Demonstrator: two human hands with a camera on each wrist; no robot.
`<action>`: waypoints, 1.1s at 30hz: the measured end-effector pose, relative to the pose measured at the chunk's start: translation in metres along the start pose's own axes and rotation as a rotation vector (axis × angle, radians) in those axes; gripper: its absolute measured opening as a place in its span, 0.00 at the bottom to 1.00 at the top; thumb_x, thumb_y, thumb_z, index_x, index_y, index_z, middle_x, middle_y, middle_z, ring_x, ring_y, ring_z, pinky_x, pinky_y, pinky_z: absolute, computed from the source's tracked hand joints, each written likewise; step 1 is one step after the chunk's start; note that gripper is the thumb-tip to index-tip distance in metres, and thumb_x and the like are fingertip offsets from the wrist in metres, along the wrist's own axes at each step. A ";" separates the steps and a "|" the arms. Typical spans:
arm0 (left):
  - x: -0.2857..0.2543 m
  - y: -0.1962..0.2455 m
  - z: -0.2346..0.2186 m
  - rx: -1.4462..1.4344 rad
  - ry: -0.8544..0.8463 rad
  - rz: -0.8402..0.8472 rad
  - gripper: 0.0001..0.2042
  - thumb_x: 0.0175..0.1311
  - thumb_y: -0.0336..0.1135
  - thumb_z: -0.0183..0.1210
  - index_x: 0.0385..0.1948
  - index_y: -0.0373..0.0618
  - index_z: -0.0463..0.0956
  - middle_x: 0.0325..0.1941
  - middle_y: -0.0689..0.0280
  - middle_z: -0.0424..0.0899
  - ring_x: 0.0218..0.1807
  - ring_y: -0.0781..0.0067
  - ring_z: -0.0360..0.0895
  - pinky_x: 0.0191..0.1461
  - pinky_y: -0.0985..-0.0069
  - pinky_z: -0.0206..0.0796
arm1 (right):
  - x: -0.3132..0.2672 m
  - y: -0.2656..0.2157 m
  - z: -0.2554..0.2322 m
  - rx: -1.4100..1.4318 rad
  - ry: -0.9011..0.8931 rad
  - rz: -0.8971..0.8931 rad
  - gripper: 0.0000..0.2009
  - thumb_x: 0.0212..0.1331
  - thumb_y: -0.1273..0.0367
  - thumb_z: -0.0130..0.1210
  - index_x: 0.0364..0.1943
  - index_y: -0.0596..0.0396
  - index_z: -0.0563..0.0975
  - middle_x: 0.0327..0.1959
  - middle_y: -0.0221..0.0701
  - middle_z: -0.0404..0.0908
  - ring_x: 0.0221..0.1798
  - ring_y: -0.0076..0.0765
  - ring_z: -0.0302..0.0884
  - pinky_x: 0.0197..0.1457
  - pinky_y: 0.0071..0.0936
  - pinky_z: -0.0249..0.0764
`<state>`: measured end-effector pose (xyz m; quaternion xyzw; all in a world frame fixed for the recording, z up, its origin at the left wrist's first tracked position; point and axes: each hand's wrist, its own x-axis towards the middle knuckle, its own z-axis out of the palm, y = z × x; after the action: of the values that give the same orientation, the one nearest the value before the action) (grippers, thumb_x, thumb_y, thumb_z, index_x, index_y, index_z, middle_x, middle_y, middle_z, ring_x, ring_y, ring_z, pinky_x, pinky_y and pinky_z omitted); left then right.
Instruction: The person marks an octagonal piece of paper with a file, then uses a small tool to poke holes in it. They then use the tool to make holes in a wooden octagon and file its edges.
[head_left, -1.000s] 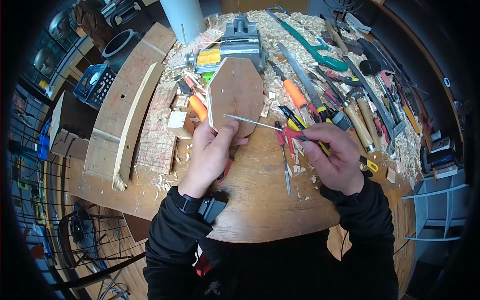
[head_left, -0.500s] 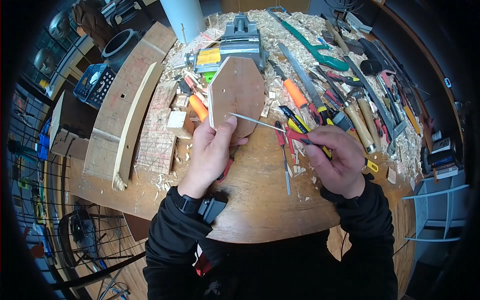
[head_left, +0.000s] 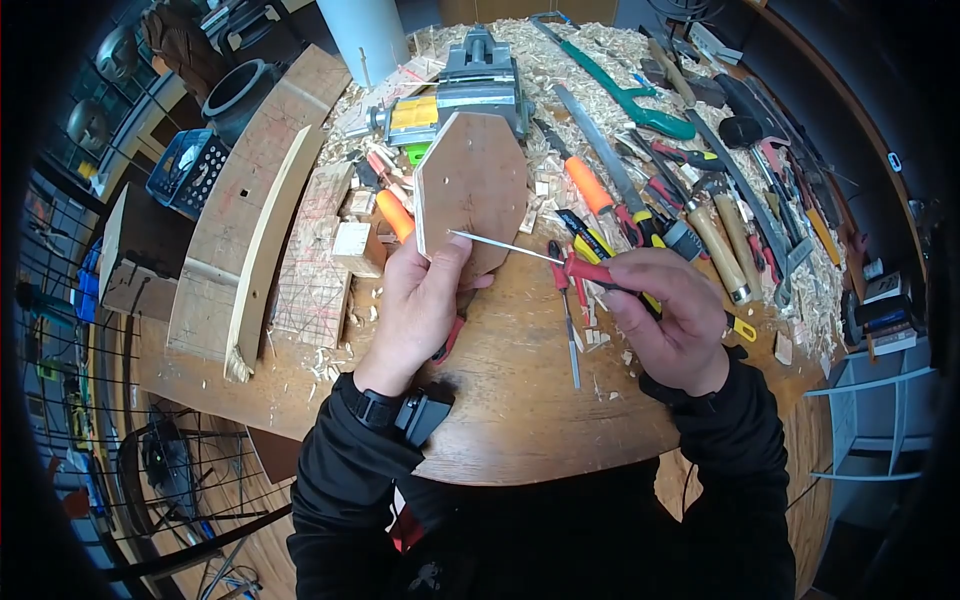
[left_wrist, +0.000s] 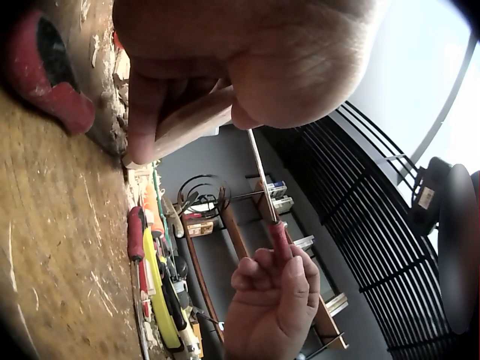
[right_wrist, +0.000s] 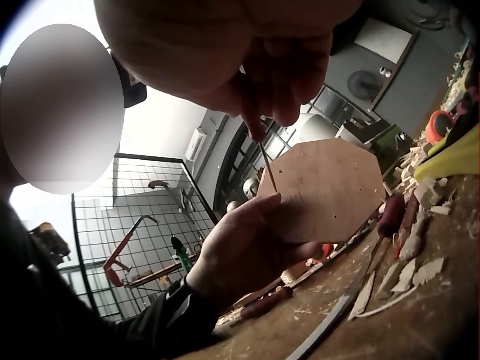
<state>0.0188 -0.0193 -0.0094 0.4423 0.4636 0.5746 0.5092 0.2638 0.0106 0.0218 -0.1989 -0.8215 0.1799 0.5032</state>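
Observation:
An octagonal wooden board (head_left: 478, 185) with small holes stands tilted above the bench, its lower left part gripped by the left hand (head_left: 420, 310), thumb on the near face. The right hand (head_left: 672, 318) pinches the red handle (head_left: 590, 270) of a thin metal file (head_left: 505, 246); the tip meets the board at a small hole near the left thumb. In the right wrist view the board (right_wrist: 326, 187) shows its holed face, with the left hand (right_wrist: 240, 247) at its edge. The left wrist view shows the right hand (left_wrist: 274, 304) around the red handle (left_wrist: 280, 240).
Behind the board stands a metal vise (head_left: 480, 85). Long curved wooden pieces (head_left: 270, 250) and a wood block (head_left: 357, 246) lie on the left. Saws, chisels, knives and wooden handles (head_left: 722, 250) crowd the right amid shavings. A second file (head_left: 571, 335) lies on the bench (head_left: 520, 420).
The file tip moved slightly right, then back left to the spot near the left thumb, the right hand shifting with it. The board has barely moved.

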 end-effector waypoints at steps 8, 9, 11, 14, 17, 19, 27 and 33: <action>0.000 0.000 -0.001 0.011 0.006 -0.015 0.14 0.75 0.37 0.47 0.52 0.37 0.72 0.46 0.64 0.81 0.45 0.77 0.79 0.46 0.76 0.77 | -0.001 0.001 -0.001 -0.016 -0.029 -0.003 0.10 0.53 0.79 0.64 0.39 0.64 0.78 0.35 0.43 0.84 0.36 0.41 0.85 0.40 0.29 0.79; 0.000 0.000 -0.001 0.008 0.007 -0.017 0.14 0.75 0.37 0.47 0.52 0.37 0.72 0.47 0.64 0.81 0.45 0.77 0.79 0.46 0.75 0.77 | -0.001 0.001 -0.001 -0.016 -0.029 -0.003 0.10 0.53 0.79 0.64 0.39 0.64 0.78 0.35 0.43 0.84 0.36 0.41 0.85 0.40 0.29 0.79; 0.000 -0.001 -0.001 0.009 0.003 -0.013 0.14 0.75 0.37 0.47 0.52 0.37 0.72 0.47 0.64 0.80 0.46 0.77 0.79 0.46 0.75 0.77 | -0.001 0.000 -0.001 -0.026 -0.028 0.002 0.09 0.53 0.79 0.64 0.39 0.63 0.78 0.35 0.43 0.84 0.37 0.41 0.85 0.41 0.29 0.79; 0.000 0.000 -0.001 0.016 0.001 -0.009 0.14 0.75 0.37 0.47 0.52 0.37 0.72 0.47 0.64 0.80 0.46 0.77 0.79 0.46 0.75 0.77 | -0.001 0.000 -0.002 -0.033 -0.031 -0.003 0.09 0.53 0.78 0.64 0.39 0.63 0.78 0.35 0.43 0.84 0.37 0.41 0.85 0.40 0.29 0.79; 0.000 0.001 0.000 0.015 0.005 -0.010 0.14 0.75 0.37 0.47 0.52 0.37 0.72 0.47 0.64 0.80 0.46 0.77 0.79 0.46 0.75 0.77 | -0.002 0.001 -0.001 -0.016 -0.018 0.008 0.10 0.54 0.78 0.63 0.39 0.63 0.78 0.35 0.43 0.84 0.36 0.41 0.85 0.40 0.29 0.79; -0.001 0.000 -0.001 0.009 0.007 -0.013 0.14 0.75 0.37 0.47 0.52 0.37 0.72 0.47 0.64 0.80 0.46 0.77 0.79 0.46 0.75 0.77 | -0.002 0.001 -0.002 -0.022 -0.026 0.007 0.09 0.54 0.78 0.63 0.39 0.63 0.78 0.35 0.43 0.84 0.36 0.41 0.85 0.40 0.29 0.79; -0.003 0.002 0.002 0.057 -0.002 0.035 0.13 0.74 0.36 0.49 0.51 0.37 0.73 0.45 0.65 0.81 0.44 0.79 0.78 0.47 0.76 0.76 | 0.001 0.000 -0.001 -0.083 -0.027 -0.019 0.10 0.53 0.79 0.63 0.39 0.63 0.78 0.36 0.43 0.84 0.36 0.41 0.85 0.40 0.28 0.79; -0.003 -0.001 0.000 0.237 -0.019 0.123 0.11 0.74 0.35 0.49 0.46 0.36 0.73 0.38 0.69 0.77 0.37 0.82 0.72 0.43 0.78 0.70 | -0.002 -0.009 -0.002 -0.151 -0.034 0.142 0.08 0.57 0.77 0.62 0.39 0.63 0.79 0.32 0.40 0.83 0.33 0.39 0.84 0.35 0.27 0.77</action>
<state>0.0188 -0.0224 -0.0104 0.5323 0.4954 0.5417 0.4217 0.2650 0.0022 0.0251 -0.2911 -0.8249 0.1558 0.4589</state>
